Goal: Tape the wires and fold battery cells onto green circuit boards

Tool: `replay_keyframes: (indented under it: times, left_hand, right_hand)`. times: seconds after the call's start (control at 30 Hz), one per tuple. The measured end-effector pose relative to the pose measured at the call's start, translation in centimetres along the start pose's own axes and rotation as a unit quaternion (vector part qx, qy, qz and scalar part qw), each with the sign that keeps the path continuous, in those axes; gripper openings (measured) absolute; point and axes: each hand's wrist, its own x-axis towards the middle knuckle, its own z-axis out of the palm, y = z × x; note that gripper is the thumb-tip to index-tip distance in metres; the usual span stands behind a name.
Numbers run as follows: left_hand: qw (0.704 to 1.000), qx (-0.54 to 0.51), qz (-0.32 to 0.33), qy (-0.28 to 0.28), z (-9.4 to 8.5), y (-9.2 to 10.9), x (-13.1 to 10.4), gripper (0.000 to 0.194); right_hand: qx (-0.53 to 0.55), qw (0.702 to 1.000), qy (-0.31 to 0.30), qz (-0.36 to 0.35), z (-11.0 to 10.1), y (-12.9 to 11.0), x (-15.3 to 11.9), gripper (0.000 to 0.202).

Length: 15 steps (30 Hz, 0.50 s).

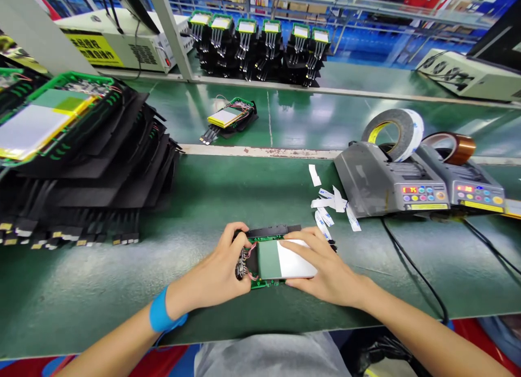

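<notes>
On the green bench in front of me lies an electronic device with a green frame, small circuit parts and red wires at its left end. A flat battery pack, green on the left and white on the right, sits over its middle. My left hand, with a blue wrist strap, is closed round the device's left end, thumb at the near edge. My right hand spans the battery pack's right part, fingers on top and thumb at the near side. A black strip runs along the far edge.
Stacked black devices with cables stand at left. One similar device lies farther back; several more are racked behind. Tape dispensers with tape rolls stand at right, near white paper strips. Black cables cross the bench.
</notes>
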Motion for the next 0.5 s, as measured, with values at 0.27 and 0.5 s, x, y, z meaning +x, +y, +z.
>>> replay_keyframes:
  times: [0.27, 0.5]
  left_hand:
    - [0.999, -0.033, 0.013, 0.011, 0.0, -0.3, -0.3, 0.041]
    - [0.995, -0.085, 0.049, -0.022, -0.7, -0.8, -0.2, 0.066]
  right_hand:
    - [0.016, 0.998, 0.055, -0.016, 1.4, -0.3, 0.4, 0.060]
    - [0.003, 0.999, 0.041, -0.015, 1.5, -0.8, 0.7, 0.056]
